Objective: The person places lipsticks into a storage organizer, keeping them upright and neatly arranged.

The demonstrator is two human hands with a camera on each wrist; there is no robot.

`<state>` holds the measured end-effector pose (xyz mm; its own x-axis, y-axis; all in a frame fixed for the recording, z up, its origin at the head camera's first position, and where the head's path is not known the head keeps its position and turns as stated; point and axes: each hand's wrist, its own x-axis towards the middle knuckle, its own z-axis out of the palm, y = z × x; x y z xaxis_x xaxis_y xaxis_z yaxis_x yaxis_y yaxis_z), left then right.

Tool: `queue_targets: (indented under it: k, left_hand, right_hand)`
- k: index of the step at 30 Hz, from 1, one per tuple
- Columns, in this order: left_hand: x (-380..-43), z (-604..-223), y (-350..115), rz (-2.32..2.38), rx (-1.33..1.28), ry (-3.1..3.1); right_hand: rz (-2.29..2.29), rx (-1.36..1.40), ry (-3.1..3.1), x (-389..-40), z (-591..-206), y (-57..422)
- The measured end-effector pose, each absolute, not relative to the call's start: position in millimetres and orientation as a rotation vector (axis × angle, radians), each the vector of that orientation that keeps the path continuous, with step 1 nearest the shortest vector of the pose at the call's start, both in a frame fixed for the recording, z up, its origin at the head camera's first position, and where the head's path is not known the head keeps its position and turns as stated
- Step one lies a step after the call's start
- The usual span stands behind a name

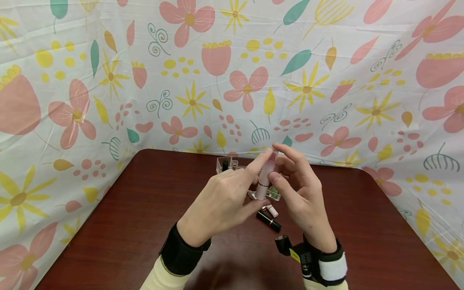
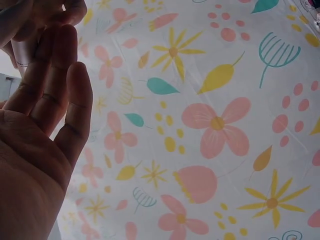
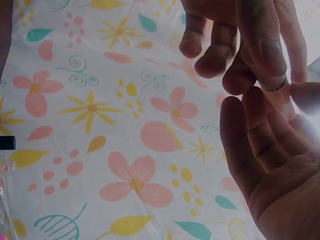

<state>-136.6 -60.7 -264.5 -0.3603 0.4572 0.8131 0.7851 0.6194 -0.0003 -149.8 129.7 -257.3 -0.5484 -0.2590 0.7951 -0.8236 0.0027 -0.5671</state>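
Upright but slightly tilted, a pale pink lipstick tube (image 1: 264, 183) with a dark band and a translucent top is held above the table between both hands. My left hand (image 1: 222, 201) spans it lengthwise, thumb at the base and index finger near the top. From the other side, my right hand (image 1: 304, 197) pinches the tube between thumb and fingers, with its index fingertip by the top end. Part of the pale tube (image 2: 24, 52) shows at the upper left of the left wrist view. Fingers cover some of it in every view.
Behind the hands, a clear organizer (image 1: 219, 166) holding small cosmetics is partly hidden. A black tube (image 1: 268, 221) and a small pale pink tube (image 1: 272, 211) lie on the brown table (image 1: 145, 225). A flowered cloth (image 1: 232, 96) hangs around the table's back and sides.
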Motion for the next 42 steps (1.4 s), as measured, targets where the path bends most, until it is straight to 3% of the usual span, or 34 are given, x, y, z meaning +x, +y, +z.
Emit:
queue_targets:
  k: [31, 36, 42]
  left_hand:
    - [-159, -282, -62, -0.380, -0.894, -2.107]
    - [-179, -302, -68, -0.478, -0.797, -2.363]
    - [-213, -350, -74, -0.485, -0.615, -2.833]
  right_hand:
    - [1.356, 0.981, -2.038, -165, -271, 127]
    - [1.327, 0.840, -2.065, -179, -281, 132]
    - [1.310, 0.677, -2.189, -205, -305, 137]
